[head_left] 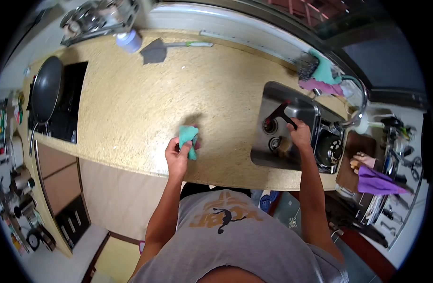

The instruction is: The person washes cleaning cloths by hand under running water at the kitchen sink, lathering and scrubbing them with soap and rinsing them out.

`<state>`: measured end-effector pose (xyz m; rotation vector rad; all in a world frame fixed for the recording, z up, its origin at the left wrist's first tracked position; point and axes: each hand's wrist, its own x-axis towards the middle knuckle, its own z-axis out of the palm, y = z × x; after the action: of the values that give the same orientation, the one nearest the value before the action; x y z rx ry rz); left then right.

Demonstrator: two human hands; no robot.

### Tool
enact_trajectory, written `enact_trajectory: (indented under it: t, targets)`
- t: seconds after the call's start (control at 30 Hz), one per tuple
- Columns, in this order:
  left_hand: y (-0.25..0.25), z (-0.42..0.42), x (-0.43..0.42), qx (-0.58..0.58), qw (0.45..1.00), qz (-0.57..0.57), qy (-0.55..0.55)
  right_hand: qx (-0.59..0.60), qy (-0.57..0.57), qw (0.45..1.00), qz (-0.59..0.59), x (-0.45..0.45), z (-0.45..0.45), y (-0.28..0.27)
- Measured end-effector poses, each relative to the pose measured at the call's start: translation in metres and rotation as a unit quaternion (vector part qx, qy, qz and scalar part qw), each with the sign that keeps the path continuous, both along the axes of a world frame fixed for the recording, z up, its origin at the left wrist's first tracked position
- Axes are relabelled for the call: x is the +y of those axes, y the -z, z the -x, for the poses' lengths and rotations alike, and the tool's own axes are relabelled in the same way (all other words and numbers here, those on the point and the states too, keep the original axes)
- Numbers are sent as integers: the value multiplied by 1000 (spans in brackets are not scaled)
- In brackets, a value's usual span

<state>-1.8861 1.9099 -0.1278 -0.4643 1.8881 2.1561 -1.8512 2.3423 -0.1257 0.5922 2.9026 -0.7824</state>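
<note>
My left hand (177,155) is closed around a crumpled green cloth (187,135) with a bit of pink showing at its edge, over the front middle of the speckled beige counter (131,104). On the right, my right hand (300,134) grips the handle of a small black and red T-shaped squeegee (281,112). Its head is over the steel sink (297,104), near one of the two round drain fittings (270,125). A brownish sponge-like piece (285,146) lies in the basin below my right hand.
A wok (47,89) sits on the black stove (75,104) at the left. Toward the back lie a grey cloth (154,52) and a green-and-white handle (197,44). Cloths (325,68) hang behind the faucet (362,101). A dark pan (328,148) is right of the basin.
</note>
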Motion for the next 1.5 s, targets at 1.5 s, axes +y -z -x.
enact_trajectory:
  t: [1.5]
  targets:
    - [-13, -14, 24, -46, 989, -77, 116, 178, 24, 971, 160, -76, 166, 58]
